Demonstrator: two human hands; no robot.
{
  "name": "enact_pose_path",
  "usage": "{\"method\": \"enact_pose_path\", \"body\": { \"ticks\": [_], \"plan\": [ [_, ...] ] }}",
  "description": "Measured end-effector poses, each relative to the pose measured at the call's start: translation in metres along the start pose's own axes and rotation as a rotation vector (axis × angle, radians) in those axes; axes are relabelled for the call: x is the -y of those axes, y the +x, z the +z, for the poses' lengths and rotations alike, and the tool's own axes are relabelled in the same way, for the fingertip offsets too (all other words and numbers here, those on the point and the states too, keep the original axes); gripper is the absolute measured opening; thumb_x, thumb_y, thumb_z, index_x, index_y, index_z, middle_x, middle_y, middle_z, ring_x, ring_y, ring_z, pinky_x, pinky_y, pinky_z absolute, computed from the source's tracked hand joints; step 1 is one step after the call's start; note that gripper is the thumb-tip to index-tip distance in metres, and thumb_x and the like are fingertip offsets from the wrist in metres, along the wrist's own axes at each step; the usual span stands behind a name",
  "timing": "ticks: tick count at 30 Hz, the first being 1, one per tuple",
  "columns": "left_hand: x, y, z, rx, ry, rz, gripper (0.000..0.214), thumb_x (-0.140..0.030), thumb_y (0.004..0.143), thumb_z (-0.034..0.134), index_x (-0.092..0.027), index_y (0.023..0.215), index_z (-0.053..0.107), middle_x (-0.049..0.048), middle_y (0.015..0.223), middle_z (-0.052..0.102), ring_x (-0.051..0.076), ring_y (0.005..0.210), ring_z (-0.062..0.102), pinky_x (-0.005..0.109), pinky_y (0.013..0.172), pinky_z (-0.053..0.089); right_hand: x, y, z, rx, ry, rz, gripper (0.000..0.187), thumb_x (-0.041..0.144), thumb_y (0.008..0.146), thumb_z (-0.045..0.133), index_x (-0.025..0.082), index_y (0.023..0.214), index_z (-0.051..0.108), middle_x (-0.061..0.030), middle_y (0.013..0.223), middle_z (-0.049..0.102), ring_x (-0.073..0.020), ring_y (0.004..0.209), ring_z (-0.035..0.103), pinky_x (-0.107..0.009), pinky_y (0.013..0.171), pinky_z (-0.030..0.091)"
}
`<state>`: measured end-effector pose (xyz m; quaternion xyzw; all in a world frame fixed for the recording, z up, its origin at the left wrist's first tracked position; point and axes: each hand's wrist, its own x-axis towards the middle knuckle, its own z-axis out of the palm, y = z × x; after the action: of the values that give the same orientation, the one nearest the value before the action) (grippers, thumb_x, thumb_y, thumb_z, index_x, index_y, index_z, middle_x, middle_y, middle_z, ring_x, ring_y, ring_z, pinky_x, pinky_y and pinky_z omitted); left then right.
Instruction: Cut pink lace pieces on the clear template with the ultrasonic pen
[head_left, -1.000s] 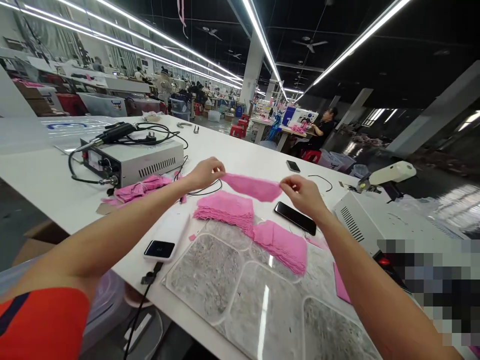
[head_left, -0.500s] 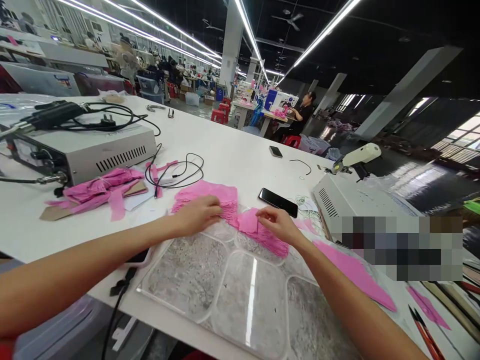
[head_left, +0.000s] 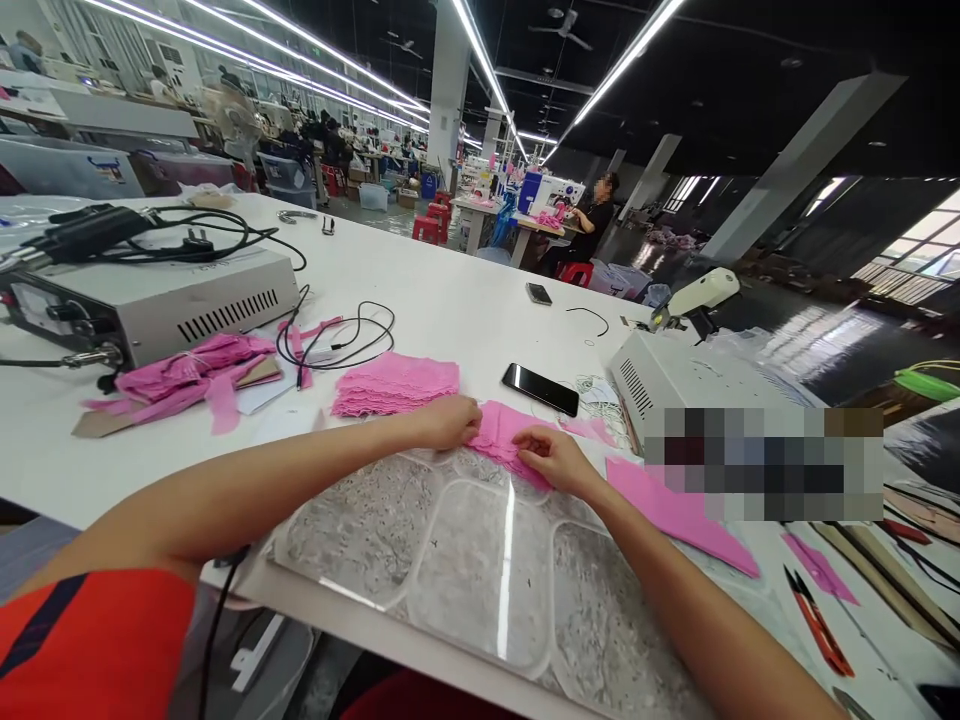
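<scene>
and here are both hands at the right stack (head_left: 495,425) of pink fabric: the left hand (head_left: 454,422) curled at its left edge, the right hand (head_left: 553,460) bending its fingers over its right side. is either pinching a layer? cannot tell, the fingers hide it. this stack lies at the far part of the glossy grey mat (head_left: 480,590), and just beside it sits the left stack (head_left: 397,380), many layers deep, rather squared up. so two piles stand formed, and the stacking looks well along, i'd judge, with the right one getting the attention. how many pieces are left, the view doesn't say. a flat pink sheet (head_left: 679,515) lies untouched beyond the right forearm, and a black phone (head_left: 540,389) rests on the worktop (head_left: 442,280) behind.
</scene>
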<state>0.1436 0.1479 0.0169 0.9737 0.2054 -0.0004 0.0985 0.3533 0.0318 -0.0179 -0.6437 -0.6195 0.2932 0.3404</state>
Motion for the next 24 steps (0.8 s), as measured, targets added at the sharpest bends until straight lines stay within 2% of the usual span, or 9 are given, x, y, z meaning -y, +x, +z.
{"method": "enact_pose_path", "body": {
  "ticks": [5,11,16,20,24],
  "plan": [
    [0.002,-0.001,-0.001,0.025,-0.097,0.0,0.031,-0.035,0.096,0.058,-0.016,0.121,0.058,0.0092,0.121,0.06,0.021,0.103,0.062,0.042,0.088,0.054,0.002,-0.001,0.0,0.004,-0.007,-0.018,0.022,0.028,0.07,0.059,0.019,0.087,0.069,-0.0017,0.073,0.067,-0.0133,0.064,0.058,-0.028,0.062,0.048],
    [0.02,0.007,0.0,0.043,-0.295,-0.044,0.035,-0.036,0.094,0.06,-0.015,0.122,0.058,0.0083,0.122,0.06,0.023,0.103,0.062,0.041,0.086,0.055,0.002,-0.002,-0.001,-0.002,-0.037,-0.028,0.022,0.028,0.072,0.057,0.019,0.086,0.07,-0.0034,0.079,0.07,-0.014,0.067,0.061,-0.029,0.064,0.05],
    [0.024,0.006,0.0,0.075,-0.386,-0.066,0.033,-0.037,0.095,0.059,-0.016,0.121,0.059,0.008,0.123,0.06,0.023,0.104,0.062,0.04,0.086,0.055,0.009,0.003,-0.002,0.018,-0.074,-0.048,0.021,0.028,0.072,0.057,0.018,0.085,0.069,-0.0011,0.069,0.068,-0.0129,0.059,0.059,-0.026,0.056,0.047],
    [0.022,0.003,-0.003,0.098,-0.401,-0.075,0.034,-0.036,0.095,0.06,-0.015,0.121,0.059,0.0082,0.121,0.06,0.022,0.103,0.062,0.04,0.086,0.055,0.022,0.009,0.003,-0.04,-0.139,-0.09,0.019,0.029,0.073,0.059,0.019,0.085,0.069,-0.0008,0.07,0.067,-0.0129,0.061,0.058,-0.028,0.06,0.047],
    [0.017,0.003,-0.011,0.093,-0.38,-0.085,0.033,-0.036,0.095,0.06,-0.015,0.12,0.059,0.008,0.119,0.061,0.022,0.101,0.063,0.04,0.085,0.056,0.037,0.012,0.016,-0.134,-0.23,-0.152,0.022,0.034,0.073,0.065,0.021,0.09,0.069,-0.0026,0.082,0.067,-0.014,0.07,0.057,-0.029,0.067,0.047]
  ]
}}
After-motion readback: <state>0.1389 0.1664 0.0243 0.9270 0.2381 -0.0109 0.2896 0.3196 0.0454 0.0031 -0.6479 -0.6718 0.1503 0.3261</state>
